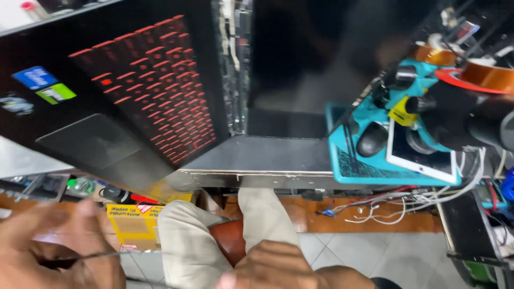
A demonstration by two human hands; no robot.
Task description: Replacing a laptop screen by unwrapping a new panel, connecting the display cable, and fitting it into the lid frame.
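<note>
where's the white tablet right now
In the head view, the white tablet leans at the right side of the bench, on the teal microscope stand, right of the open laptop.

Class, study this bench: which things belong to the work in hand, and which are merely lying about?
In hand:
left hand, holding a thin metal tool
open laptop
right hand, on the knee

Lying about:
teal microscope
white tablet
tape rolls
yellow box

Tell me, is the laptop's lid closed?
No, the laptop lies open, its red-lettered keyboard and dark screen both showing.
</note>
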